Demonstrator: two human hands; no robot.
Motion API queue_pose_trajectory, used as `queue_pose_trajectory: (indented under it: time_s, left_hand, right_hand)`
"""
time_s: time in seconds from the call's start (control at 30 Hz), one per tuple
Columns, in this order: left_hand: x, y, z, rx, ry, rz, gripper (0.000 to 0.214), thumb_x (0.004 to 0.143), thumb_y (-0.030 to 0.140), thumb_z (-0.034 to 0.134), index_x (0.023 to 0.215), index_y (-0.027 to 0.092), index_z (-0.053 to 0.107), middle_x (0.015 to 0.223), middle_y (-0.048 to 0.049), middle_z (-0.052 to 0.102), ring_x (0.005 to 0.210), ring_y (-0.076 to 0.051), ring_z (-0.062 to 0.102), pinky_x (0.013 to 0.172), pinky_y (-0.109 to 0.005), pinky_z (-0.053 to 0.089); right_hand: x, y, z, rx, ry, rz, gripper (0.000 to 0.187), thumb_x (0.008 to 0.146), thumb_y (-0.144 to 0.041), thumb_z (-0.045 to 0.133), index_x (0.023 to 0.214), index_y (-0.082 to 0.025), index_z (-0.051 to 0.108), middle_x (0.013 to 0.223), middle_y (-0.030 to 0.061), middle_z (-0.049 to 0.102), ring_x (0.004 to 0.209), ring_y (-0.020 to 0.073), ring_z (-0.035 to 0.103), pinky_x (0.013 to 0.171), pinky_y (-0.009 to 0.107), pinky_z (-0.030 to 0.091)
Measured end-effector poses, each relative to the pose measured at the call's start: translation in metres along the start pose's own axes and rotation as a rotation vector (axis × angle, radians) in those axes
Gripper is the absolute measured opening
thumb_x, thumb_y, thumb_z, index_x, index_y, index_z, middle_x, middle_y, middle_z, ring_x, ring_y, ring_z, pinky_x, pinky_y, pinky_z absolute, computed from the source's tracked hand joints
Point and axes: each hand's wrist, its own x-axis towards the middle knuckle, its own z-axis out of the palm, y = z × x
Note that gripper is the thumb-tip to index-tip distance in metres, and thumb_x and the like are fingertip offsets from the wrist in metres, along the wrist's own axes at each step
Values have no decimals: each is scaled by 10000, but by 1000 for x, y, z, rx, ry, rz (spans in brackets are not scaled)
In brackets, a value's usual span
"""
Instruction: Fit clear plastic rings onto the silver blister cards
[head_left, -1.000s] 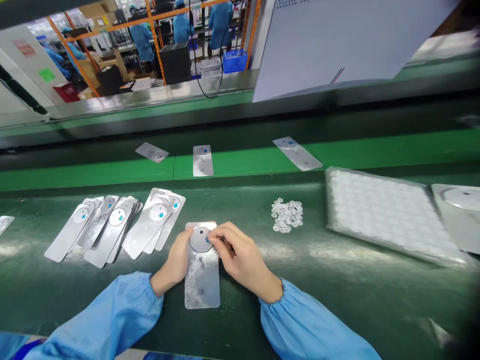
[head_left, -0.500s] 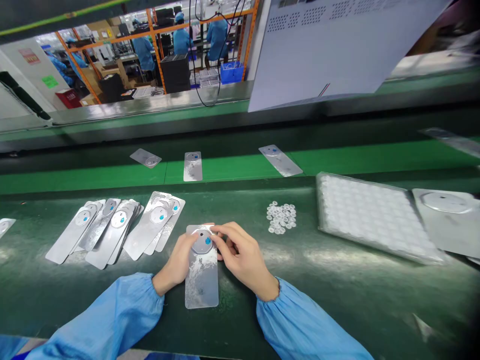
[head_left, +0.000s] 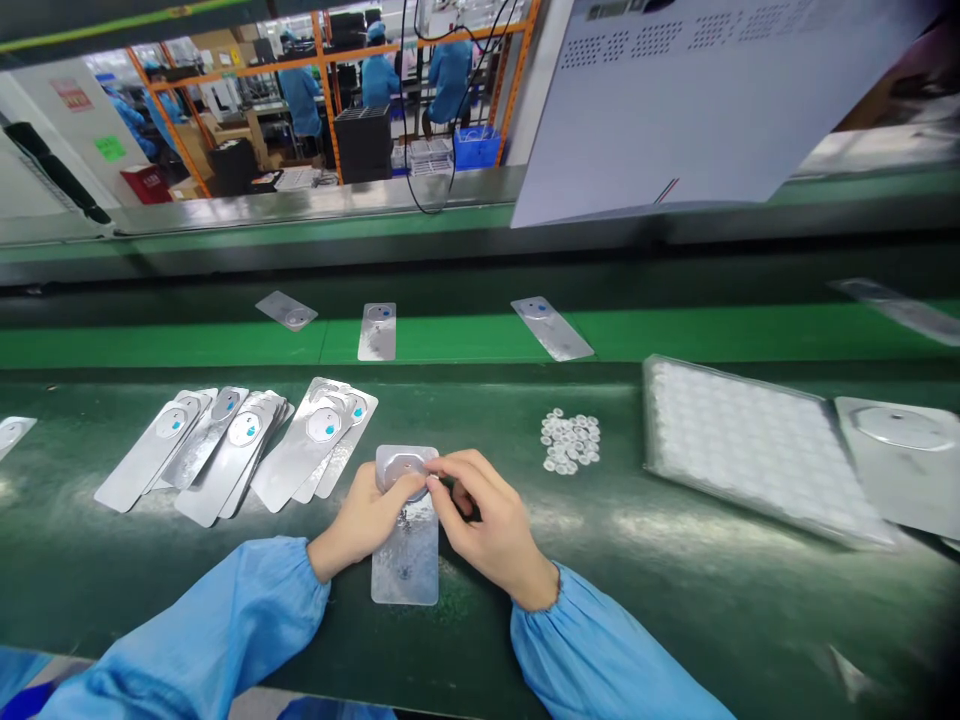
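Between left hand [head_left: 362, 522] and right hand [head_left: 501, 525], a plate [head_left: 406, 565], left closed on its left edge, right thumb and forefinger nearly meeting at its upper right, whether around anything unclear, discs [head_left: 572, 446] to the grip's right, piled plates [head_left: 292, 465] to its left.

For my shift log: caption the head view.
Left hand holds a silvery plate, right hand at its upper end, between overlapping plates and small round pieces.

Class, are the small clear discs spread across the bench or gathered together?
Gathered: the small clear discs lie in one loose cluster on the green bench, between the right hand and the tray.
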Motion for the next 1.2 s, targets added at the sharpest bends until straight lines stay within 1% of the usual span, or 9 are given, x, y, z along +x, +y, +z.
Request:
queue_pose_trajectory:
  time_s: [0.13,0.23,0.33,0.67,0.77,0.87,0.97,1.1,1.2]
  left_hand:
    - [-2,-5,-4,46,0,6,271,858,396,662,789,137,710,735,-33,657,746,-203,602,687,-290,469]
    - [-3,-17,-11,107,96,-1,289,891,413,588,887,174,751,920,-61,701,955,-264,636,874,-353,502]
    - [-4,-30,-17,193,85,61,324,918,426,534,967,210,771,1034,-72,715,1072,-297,614,1010,-408,464]
    - [-5,-42,-22,205,51,142,340,922,434,555,1073,220,771,1113,-62,734,1118,-313,617,1061,-417,443]
    - [-2,-39,-20,112,87,76,353,912,467,539,965,198,762,1039,-77,744,1077,-307,633,1026,-419,472]
    - [1,-30,-14,-69,114,-57,410,865,536,536,799,178,724,858,-84,749,954,-307,665,920,-416,528]
    - [1,-17,-8,-232,46,-170,462,828,589,538,756,168,712,746,-96,745,844,-316,706,824,-421,561]
    - [-3,-3,-4,-467,-124,-324,537,771,612,608,911,113,747,809,-148,778,773,-340,751,727,-419,580]
    - [-5,1,-4,-448,-93,-275,571,751,522,705,1137,101,710,910,-146,790,733,-314,765,634,-361,577]
  right_hand:
    - [0,1,-1,-60,-2,-31,158,1020,-173,543,1114,-217,662,981,64,667,640,127,591,588,257,514]
    - [0,1,-3,-86,-22,-21,128,1021,-204,567,1106,-212,663,986,67,676,618,119,602,564,250,513]
    - [0,0,-4,-131,-32,-46,114,1025,-211,576,1088,-209,670,983,65,690,617,115,618,549,245,500]
    - [0,0,-2,-228,-73,-74,170,1066,-217,488,1046,-216,657,963,70,692,794,167,675,623,252,513]
    - [-1,-1,-2,-95,-94,-3,170,1066,-225,472,1014,-218,633,963,71,659,769,162,639,593,247,504]
    - [-1,-4,-2,218,-99,179,187,1057,-299,493,939,-213,609,934,63,597,683,143,575,525,230,514]
    - [4,-5,1,515,-76,345,253,1025,-418,556,887,-209,592,896,40,540,652,132,555,513,231,549]
    - [14,-7,-1,623,-33,415,347,960,-527,638,859,-197,599,845,21,523,625,126,546,490,233,514]
    - [-3,-11,-35,538,54,432,325,964,-490,658,838,-193,619,758,8,507,552,110,469,462,237,420]
